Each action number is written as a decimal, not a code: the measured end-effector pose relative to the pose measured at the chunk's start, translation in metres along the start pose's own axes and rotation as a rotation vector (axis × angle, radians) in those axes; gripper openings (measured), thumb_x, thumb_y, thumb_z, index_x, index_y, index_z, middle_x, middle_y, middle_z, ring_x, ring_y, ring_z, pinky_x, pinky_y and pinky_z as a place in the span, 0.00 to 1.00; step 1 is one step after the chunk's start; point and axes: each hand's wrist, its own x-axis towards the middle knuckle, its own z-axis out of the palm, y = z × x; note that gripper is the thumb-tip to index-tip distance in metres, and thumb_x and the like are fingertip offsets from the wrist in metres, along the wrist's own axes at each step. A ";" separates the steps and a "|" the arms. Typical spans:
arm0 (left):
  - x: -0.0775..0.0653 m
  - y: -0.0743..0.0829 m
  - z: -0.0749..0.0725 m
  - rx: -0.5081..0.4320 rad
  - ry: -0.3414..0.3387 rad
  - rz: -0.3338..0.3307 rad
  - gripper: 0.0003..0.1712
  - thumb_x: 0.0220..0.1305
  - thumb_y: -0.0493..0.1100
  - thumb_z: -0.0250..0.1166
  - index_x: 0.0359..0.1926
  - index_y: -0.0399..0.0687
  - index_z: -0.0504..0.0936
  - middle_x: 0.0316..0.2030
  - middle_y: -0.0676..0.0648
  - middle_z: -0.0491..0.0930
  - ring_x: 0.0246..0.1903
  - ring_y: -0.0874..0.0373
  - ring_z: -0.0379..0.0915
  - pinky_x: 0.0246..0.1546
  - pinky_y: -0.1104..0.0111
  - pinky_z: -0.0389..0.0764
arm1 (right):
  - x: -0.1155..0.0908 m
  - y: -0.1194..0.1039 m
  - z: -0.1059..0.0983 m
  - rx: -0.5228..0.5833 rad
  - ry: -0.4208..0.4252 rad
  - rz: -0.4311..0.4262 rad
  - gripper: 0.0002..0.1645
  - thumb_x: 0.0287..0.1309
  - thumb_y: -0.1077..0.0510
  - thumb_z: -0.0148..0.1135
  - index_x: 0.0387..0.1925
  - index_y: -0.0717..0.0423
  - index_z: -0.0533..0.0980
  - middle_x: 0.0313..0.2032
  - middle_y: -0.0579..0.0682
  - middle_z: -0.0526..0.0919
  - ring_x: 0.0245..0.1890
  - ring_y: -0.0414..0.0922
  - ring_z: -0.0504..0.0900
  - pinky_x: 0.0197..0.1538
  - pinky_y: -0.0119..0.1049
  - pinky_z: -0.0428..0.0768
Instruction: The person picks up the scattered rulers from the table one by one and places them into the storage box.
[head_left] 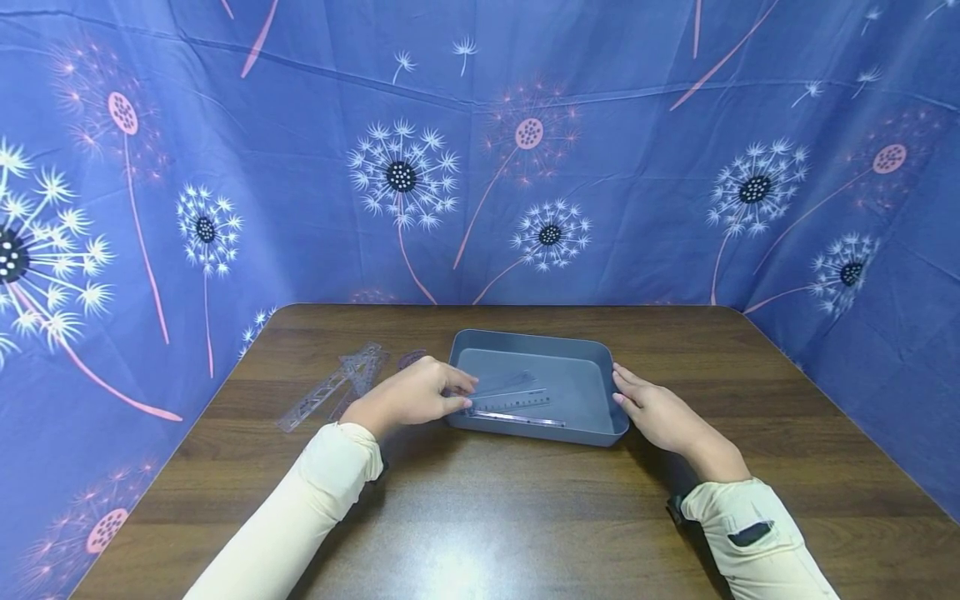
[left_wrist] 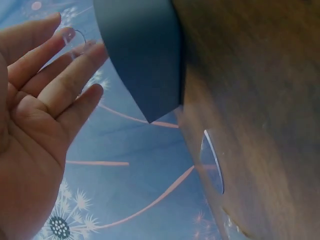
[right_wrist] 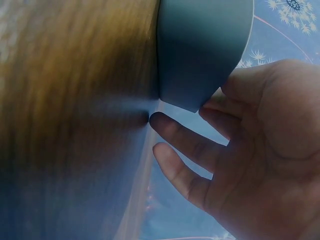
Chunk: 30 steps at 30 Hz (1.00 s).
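A shallow grey tray (head_left: 525, 431) lies on the table. Inside it are clear rulers (head_left: 517, 417), their left ends at the tray's left rim. There my left hand (head_left: 420, 392) pinches the end of a clear ruler between thumb and fingertips; its rounded, see-through tip (left_wrist: 75, 40) shows among the fingers in the left wrist view. My right hand (head_left: 663, 417) holds the tray's right edge, thumb and index finger at the rim. In the right wrist view the other fingers (right_wrist: 185, 137) of that hand extend loosely past the tray's corner.
Left of the tray lie more clear drawing tools: a long ruler (head_left: 311, 404), a set square (head_left: 363, 367) and a rounded piece (head_left: 411, 358) partly behind my left hand. A blue dandelion-print cloth (head_left: 480, 167) hangs behind the wooden table (head_left: 480, 517).
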 end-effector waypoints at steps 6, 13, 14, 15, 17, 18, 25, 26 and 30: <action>0.002 0.003 0.014 0.086 -0.098 0.004 0.19 0.71 0.48 0.61 0.55 0.43 0.84 0.53 0.48 0.84 0.54 0.57 0.79 0.56 0.63 0.78 | 0.001 0.001 0.000 -0.002 0.002 -0.004 0.29 0.74 0.60 0.49 0.68 0.75 0.61 0.72 0.67 0.58 0.71 0.65 0.59 0.68 0.62 0.59; 0.002 0.011 0.023 0.197 -0.172 -0.045 0.24 0.73 0.57 0.57 0.59 0.48 0.83 0.57 0.51 0.81 0.59 0.57 0.76 0.65 0.59 0.70 | 0.000 0.000 0.000 0.008 0.001 0.004 0.29 0.74 0.60 0.49 0.68 0.75 0.61 0.72 0.66 0.58 0.71 0.64 0.59 0.68 0.62 0.58; 0.001 0.011 0.024 0.204 -0.175 -0.053 0.25 0.72 0.57 0.57 0.59 0.48 0.82 0.57 0.52 0.81 0.59 0.57 0.75 0.65 0.59 0.69 | 0.000 0.000 0.000 0.009 0.000 0.005 0.29 0.74 0.59 0.49 0.68 0.75 0.61 0.72 0.66 0.58 0.71 0.64 0.59 0.68 0.62 0.58; 0.001 0.012 0.024 0.207 -0.177 -0.059 0.25 0.72 0.58 0.57 0.60 0.48 0.82 0.57 0.52 0.81 0.59 0.56 0.75 0.65 0.59 0.70 | 0.000 0.000 0.000 0.009 0.000 0.007 0.29 0.74 0.59 0.49 0.68 0.75 0.61 0.73 0.66 0.58 0.71 0.65 0.59 0.68 0.62 0.58; 0.001 0.013 0.025 0.217 -0.178 -0.070 0.26 0.72 0.59 0.57 0.60 0.49 0.82 0.57 0.53 0.81 0.59 0.57 0.76 0.62 0.59 0.73 | 0.000 0.000 0.000 0.007 -0.001 0.008 0.29 0.74 0.59 0.49 0.68 0.75 0.61 0.73 0.66 0.58 0.71 0.65 0.59 0.68 0.62 0.58; 0.001 0.013 0.025 0.223 -0.178 -0.075 0.26 0.72 0.59 0.57 0.60 0.49 0.82 0.57 0.53 0.81 0.59 0.57 0.76 0.61 0.60 0.74 | 0.000 0.000 0.000 0.007 -0.002 0.010 0.29 0.74 0.59 0.49 0.68 0.74 0.61 0.73 0.66 0.58 0.71 0.64 0.59 0.68 0.62 0.58; 0.001 0.013 0.026 0.232 -0.173 -0.072 0.26 0.72 0.59 0.57 0.60 0.49 0.82 0.57 0.53 0.81 0.57 0.57 0.77 0.60 0.61 0.75 | -0.001 0.000 0.000 0.001 -0.004 0.020 0.29 0.75 0.59 0.49 0.69 0.74 0.61 0.73 0.66 0.57 0.71 0.64 0.58 0.69 0.62 0.58; 0.001 0.013 0.026 0.233 -0.172 -0.070 0.25 0.72 0.58 0.58 0.59 0.49 0.83 0.57 0.53 0.81 0.57 0.57 0.77 0.60 0.61 0.75 | -0.001 0.000 0.000 0.002 -0.004 0.019 0.29 0.75 0.59 0.49 0.69 0.74 0.61 0.73 0.66 0.58 0.71 0.64 0.58 0.69 0.62 0.58; 0.001 0.013 0.026 0.227 -0.173 -0.068 0.24 0.72 0.57 0.58 0.58 0.49 0.83 0.57 0.53 0.81 0.58 0.57 0.77 0.60 0.61 0.75 | -0.001 -0.001 0.001 0.005 -0.005 0.023 0.30 0.75 0.59 0.48 0.69 0.74 0.61 0.73 0.66 0.57 0.71 0.65 0.58 0.69 0.63 0.58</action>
